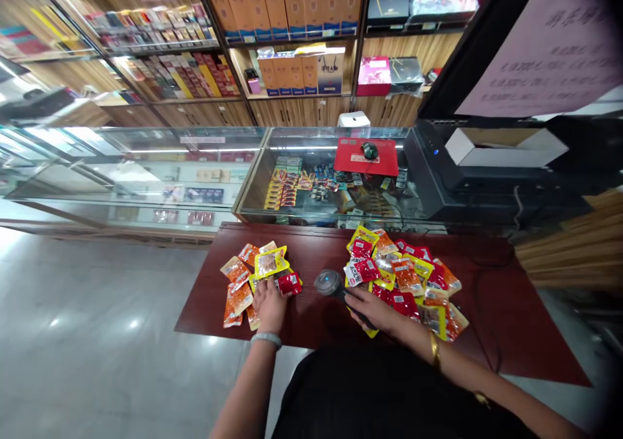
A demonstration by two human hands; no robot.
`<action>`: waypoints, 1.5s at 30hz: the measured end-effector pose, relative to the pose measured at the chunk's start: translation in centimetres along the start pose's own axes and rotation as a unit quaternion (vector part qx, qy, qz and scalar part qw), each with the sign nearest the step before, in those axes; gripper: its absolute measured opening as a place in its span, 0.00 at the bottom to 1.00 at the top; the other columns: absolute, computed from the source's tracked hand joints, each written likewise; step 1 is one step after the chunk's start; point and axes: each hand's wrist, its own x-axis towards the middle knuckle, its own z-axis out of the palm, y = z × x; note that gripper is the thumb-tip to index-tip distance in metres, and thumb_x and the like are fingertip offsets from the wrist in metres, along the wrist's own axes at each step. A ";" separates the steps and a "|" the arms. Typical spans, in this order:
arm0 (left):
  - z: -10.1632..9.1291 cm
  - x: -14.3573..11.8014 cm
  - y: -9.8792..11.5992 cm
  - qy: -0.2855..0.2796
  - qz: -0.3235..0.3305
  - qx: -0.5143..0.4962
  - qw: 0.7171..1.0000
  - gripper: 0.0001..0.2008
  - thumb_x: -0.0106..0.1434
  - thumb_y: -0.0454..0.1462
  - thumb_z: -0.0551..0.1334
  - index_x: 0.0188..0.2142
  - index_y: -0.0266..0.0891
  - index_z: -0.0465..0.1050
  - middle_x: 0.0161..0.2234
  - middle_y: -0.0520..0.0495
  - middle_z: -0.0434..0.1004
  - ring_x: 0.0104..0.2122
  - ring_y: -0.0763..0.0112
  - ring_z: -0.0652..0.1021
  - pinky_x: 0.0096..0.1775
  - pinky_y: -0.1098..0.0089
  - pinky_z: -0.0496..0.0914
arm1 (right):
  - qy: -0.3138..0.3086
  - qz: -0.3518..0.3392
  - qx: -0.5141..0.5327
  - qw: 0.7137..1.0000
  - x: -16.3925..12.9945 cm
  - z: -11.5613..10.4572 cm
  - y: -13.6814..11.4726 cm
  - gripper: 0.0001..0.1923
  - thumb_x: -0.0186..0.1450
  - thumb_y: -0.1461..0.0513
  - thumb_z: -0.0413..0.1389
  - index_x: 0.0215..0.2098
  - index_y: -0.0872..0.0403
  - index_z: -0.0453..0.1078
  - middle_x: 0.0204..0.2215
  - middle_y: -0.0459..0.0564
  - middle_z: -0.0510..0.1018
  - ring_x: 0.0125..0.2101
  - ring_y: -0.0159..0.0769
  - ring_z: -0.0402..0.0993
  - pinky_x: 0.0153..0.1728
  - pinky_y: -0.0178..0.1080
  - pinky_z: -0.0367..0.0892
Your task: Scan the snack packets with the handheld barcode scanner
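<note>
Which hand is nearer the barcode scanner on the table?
Right. The right hand grips the scanner by its handle; the left hand rests apart on the left packet pile.

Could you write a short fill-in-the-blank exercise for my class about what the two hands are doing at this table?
1. The left hand rests on the ____ pile of snack packets.
2. The right hand grips a dark handheld ____.
3. The packets lie on a dark red ____.
4. The left wrist wears a pale ____.

Missing words: smaller; scanner; table; bracelet
</note>
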 end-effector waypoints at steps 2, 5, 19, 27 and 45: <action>-0.1 0.3 -0.3 -0.010 0.024 0.034 0.999 0.29 0.59 0.45 0.68 0.58 0.37 0.69 0.62 0.30 0.67 0.61 0.41 0.66 0.58 0.52 0.61 | 0.003 0.010 -0.002 1.000 0.1 0.2 -0.3 0.46 0.58 0.34 0.57 0.62 0.57 0.65 0.16 0.35 0.66 0.13 0.26 0.58 0.17 0.32 0.54; -0.4 0.5 0.0 -0.024 0.045 0.040 0.998 0.23 0.60 0.44 0.67 0.51 0.35 0.71 0.58 0.29 0.72 0.60 0.41 0.68 0.56 0.53 0.61 | 0.017 0.013 0.009 1.000 0.2 0.3 -0.4 0.46 0.58 0.34 0.58 0.62 0.57 0.65 0.15 0.35 0.66 0.13 0.27 0.58 0.17 0.32 0.53; 1.5 -0.9 9.2 -0.183 0.022 -0.441 0.878 0.23 0.44 0.48 0.75 0.30 0.44 0.65 0.23 0.55 0.72 0.24 0.68 0.73 0.31 0.70 0.64 | 0.091 -0.043 0.114 0.988 -1.8 -2.1 0.2 0.39 0.57 0.33 0.60 0.53 0.51 0.69 0.17 0.37 0.68 0.14 0.28 0.59 0.18 0.34 0.52; 2.5 -0.8 11.9 -0.206 0.077 -0.384 0.897 0.22 0.46 0.48 0.74 0.31 0.42 0.66 0.25 0.52 0.76 0.28 0.64 0.76 0.32 0.69 0.64 | 0.099 -0.052 0.128 0.985 -2.4 -3.1 0.9 0.37 0.57 0.33 0.59 0.49 0.52 0.69 0.14 0.35 0.66 0.12 0.27 0.56 0.17 0.33 0.51; 1.4 3.8 5.2 -0.235 -0.274 -0.703 0.613 0.22 0.63 0.53 0.65 0.40 0.35 0.74 0.44 0.32 0.82 0.39 0.64 0.83 0.31 0.74 0.72 | 0.084 -0.003 0.094 0.992 0.1 -1.1 0.2 0.35 0.55 0.35 0.62 0.47 0.51 0.68 0.15 0.37 0.67 0.13 0.29 0.57 0.18 0.34 0.50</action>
